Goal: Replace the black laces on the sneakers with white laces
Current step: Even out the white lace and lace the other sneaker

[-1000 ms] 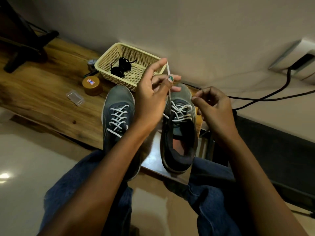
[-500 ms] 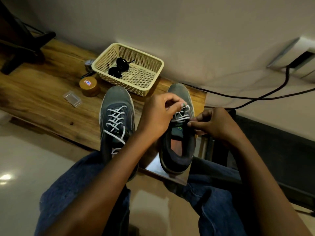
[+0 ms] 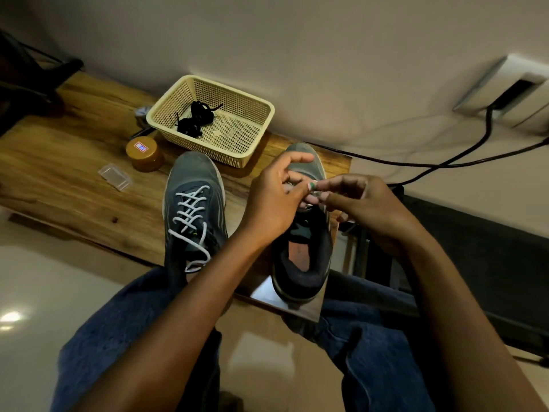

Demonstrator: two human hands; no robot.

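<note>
Two grey sneakers stand on the wooden table (image 3: 74, 173). The left sneaker (image 3: 194, 203) is threaded with a white lace (image 3: 190, 215) whose ends hang loose. Over the right sneaker (image 3: 303, 251) my left hand (image 3: 276, 203) and my right hand (image 3: 365, 209) meet, both pinching the white lace (image 3: 315, 193) at the eyelets. Most of that lace is hidden behind my fingers. The black laces (image 3: 196, 118) lie bunched in the cream basket (image 3: 255, 138).
A round amber jar (image 3: 144, 153) and a small clear plastic case (image 3: 114, 176) sit left of the sneakers. Black cables (image 3: 430, 165) run along the wall to a socket (image 3: 511, 93) at the right. My knees in blue jeans are below the table edge.
My left hand came down from holding the lace end high to the right sneaker's eyelets. My right hand moved in to meet it, and both now pinch the lace together.
</note>
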